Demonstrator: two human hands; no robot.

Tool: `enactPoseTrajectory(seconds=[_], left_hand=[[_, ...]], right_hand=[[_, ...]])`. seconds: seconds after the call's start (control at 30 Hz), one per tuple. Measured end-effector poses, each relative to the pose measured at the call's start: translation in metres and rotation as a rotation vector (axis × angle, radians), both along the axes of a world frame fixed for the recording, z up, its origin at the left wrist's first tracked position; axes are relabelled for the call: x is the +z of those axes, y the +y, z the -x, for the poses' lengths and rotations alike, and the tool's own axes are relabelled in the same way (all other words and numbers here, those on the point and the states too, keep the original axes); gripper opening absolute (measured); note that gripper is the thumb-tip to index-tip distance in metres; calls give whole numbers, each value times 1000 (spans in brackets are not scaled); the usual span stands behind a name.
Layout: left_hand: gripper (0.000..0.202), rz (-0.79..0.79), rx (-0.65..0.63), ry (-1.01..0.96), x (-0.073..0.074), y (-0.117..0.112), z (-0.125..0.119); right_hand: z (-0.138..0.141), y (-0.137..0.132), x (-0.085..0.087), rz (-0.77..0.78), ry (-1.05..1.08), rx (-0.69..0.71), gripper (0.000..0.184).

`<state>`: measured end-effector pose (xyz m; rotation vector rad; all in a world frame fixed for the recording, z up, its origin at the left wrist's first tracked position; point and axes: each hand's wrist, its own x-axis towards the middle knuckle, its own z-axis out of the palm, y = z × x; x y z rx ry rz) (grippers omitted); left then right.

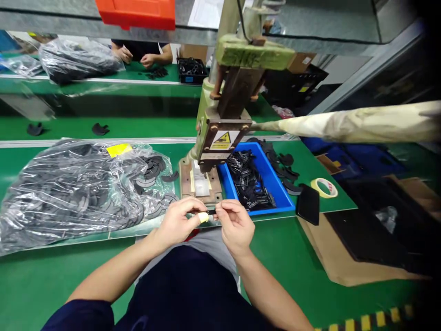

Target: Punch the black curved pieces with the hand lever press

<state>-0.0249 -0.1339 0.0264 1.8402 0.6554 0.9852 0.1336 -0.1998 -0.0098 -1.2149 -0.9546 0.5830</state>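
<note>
Navy shirt point(193, 285) below; my left grip point(181, 221) and right grip point(237, 224) pinch a black piece point(211, 212), long axis sideways between them.

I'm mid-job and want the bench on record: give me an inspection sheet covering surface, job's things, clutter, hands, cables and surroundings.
Surface: green bench; clear bag of dark curved parts at left.
Job's things: small black part, partly hidden; press ahead; blue tray of black pieces right of it.
Clutter: tape roll, black phone-like slab at right.
Hands: left hand and right hand both pinch the part.
Cables: thin black cord above the press.
Surroundings: co-worker's hands opposite; red container above.
</note>
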Motion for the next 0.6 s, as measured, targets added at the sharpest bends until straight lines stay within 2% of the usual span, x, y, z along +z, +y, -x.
enactPoseTrajectory(seconds=[0.13,0.23,0.4,0.6], left_hand=[[4,-114,-17,10,1,-9,-1],[6,-249,-12,-9,0,-11,0],[12,-456,-16,17,-9,-11,6],[15,-542,-8,45,-14,-13,11]], right_hand=[[-8,-10,-12,-55,-34,59,11],[-11,-13,-13,-69,-38,123,19],[-12,-17,-14,-54,-14,207,28],[-13,-21,-22,-65,-80,203,31]])
